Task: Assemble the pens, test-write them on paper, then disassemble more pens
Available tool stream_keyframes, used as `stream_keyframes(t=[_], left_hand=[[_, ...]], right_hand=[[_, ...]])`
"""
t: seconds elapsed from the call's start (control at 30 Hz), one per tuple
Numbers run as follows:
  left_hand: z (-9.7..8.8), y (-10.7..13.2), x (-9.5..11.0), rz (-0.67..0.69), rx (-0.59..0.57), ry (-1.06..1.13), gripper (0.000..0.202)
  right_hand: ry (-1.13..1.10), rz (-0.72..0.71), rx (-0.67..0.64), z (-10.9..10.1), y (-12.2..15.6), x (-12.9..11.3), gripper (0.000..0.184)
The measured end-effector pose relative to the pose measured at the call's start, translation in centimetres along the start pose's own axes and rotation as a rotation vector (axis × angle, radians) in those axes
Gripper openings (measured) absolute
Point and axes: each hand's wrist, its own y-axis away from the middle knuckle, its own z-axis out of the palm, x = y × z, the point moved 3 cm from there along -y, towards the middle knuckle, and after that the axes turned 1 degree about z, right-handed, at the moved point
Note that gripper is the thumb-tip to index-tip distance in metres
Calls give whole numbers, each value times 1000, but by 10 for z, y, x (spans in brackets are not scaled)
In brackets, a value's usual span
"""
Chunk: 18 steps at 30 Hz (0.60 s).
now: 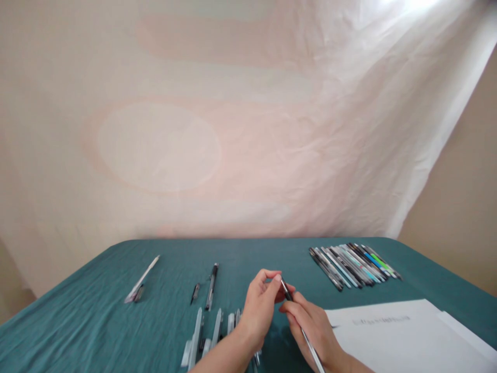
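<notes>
1. The right hand (314,326) is gripping the barrel of a slim pen (287,291), fingers curled around it. It is working just off the left edge of the white paper (392,336). The pen is hanging above the table (97,311), not lying on it.
2. The left hand (259,306), a little farther from the paper, is pinching the pen's upper end between thumb and fingertips. Both hands are touching the pen, the left at its end and the right at its middle.
3. The pen's long axis is slanting from that pinched end down toward the paper's near left corner, crossing the right palm.
4. Beyond the paper's far edge, a row of pens (353,265) is lying side by side, packed close.
5. Well left of the paper, past both hands, a dark pen (212,285) is lying beside a small dark piece (194,293), with a white pen (143,282) farther left. A cluster of pale pens (202,339) is sitting nearer the person.
6. The left fingers are covering the pen's upper end, so I cannot tell whether it is capped. Its lower end is running out of view, the left forearm is hiding part of the pale cluster, and the paper's faint print is blurring.
</notes>
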Motion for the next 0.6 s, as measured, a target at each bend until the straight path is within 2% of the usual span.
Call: stream_keyframes(t=[0.2,0.37,0.43,0.53,0.6], left_hand=[[0,-2,0,20,-46,18,31],[-7,-11,2,37,-68,46,37],[-14,-17,5,46,-23,66,38],[-32,-27,12,62,129,127,37],[-44,-32,16,71,224,171,35]], right_hand=[[38,-1,12,0,-3,1,21],[9,86,-114,8,-7,6,31],[-28,107,-154,7,-6,5,36],[-106,89,-162,-1,-4,-2,42],[-151,113,-126,-6,-4,-5,36]])
